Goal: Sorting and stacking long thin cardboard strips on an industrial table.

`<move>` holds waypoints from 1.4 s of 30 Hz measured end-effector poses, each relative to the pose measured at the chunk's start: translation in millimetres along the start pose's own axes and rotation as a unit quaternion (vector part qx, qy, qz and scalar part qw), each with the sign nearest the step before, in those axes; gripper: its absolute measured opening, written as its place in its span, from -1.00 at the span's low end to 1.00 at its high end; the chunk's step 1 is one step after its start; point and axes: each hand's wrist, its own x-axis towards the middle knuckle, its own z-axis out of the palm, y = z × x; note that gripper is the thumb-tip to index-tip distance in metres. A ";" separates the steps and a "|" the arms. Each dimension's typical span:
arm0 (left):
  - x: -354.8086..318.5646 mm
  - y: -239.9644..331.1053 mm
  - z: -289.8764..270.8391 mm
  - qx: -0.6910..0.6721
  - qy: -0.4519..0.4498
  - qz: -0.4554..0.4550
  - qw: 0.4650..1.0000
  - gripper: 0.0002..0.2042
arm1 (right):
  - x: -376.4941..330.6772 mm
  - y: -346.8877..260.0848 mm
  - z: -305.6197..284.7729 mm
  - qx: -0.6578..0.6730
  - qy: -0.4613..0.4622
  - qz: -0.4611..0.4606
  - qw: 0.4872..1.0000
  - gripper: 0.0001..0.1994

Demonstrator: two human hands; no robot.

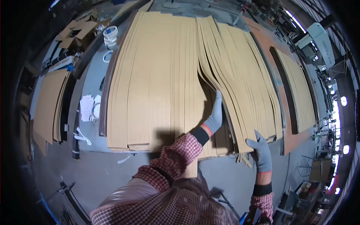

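Note:
My left hand (214,117), in a grey glove, reaches into a gap between long tan cardboard strips. Its fingers are stretched out flat along the edge of a raised, bowed bundle of strips (228,86); its thumb is hidden. At the near end of that bundle is my right hand (263,155), gloved the same way. Its thumb and fingers are spread apart at the strip ends, touching them. Left of the gap lies a broad layer of flat tan strips (157,75), side by side. Dark shadow fills the gap under the raised edge.
Further cardboard stacks stand at the far left (50,105) and the right (296,90). White rolls of tape (110,35) and papers (87,107) lie left of the strips. Open cardboard boxes (78,33) sit at the back left. Small scraps (243,160) stick out at the near edge.

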 end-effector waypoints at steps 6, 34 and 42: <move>80.7 65.4 -42.7 0.248 0.100 0.163 0.950 -0.20 | -37.0 -0.9 24.1 -0.040 0.021 -0.042 0.998 -0.36; -45.7 -28.4 -62.0 -0.011 0.024 -0.095 0.995 -0.40 | -3.0 83.7 -35.8 0.086 -0.118 0.100 0.984 -0.45; -58.9 -25.9 -33.4 -0.018 -0.002 -0.104 0.994 -0.34 | 26.9 112.5 -20.7 0.187 -0.191 0.139 0.954 -0.46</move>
